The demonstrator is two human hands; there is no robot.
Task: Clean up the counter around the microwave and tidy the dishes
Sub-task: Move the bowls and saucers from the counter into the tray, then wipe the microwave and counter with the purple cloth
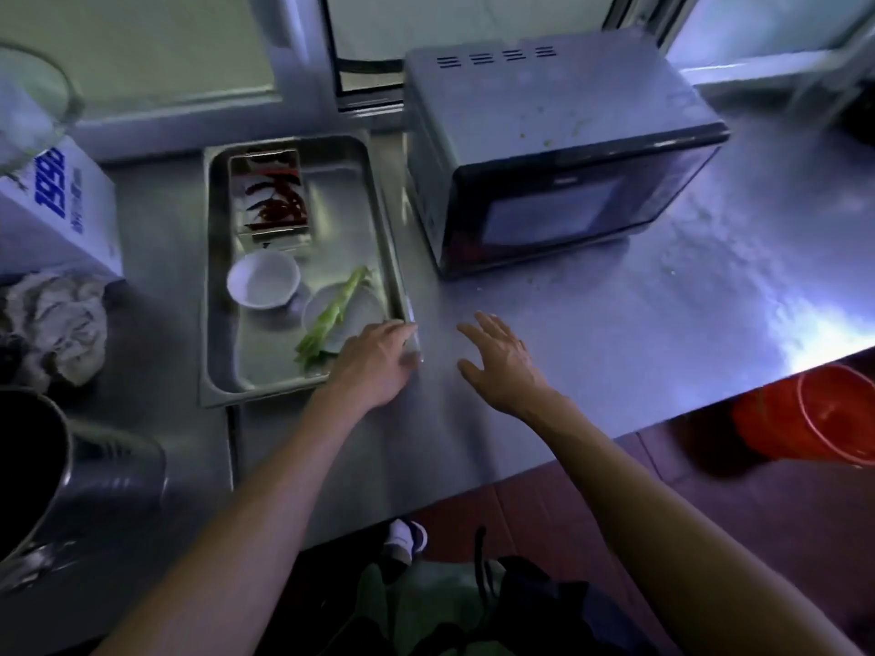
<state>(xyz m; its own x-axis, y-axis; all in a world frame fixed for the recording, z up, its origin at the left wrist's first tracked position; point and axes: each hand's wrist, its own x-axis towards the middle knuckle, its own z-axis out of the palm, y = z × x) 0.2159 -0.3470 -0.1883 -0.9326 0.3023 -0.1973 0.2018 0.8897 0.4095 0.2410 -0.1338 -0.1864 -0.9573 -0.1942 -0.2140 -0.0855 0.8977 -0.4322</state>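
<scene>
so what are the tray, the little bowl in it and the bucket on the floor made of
Tray: looks like brushed stainless steel, grey with soft reflections and a rolled rim.
Small bowl: likely glazed ceramic, plain white and smooth, though melamine is possible.
Bucket: probably plastic, uniform bright red with a thin rim.

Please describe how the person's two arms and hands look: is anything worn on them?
Both forearms are bare up to the picture's edge; no sleeves show. The left hand and the right hand wear no gloves, and no watch or bracelet shows at either wrist. Whether a finger bears a ring is too blurred to tell.
</scene>
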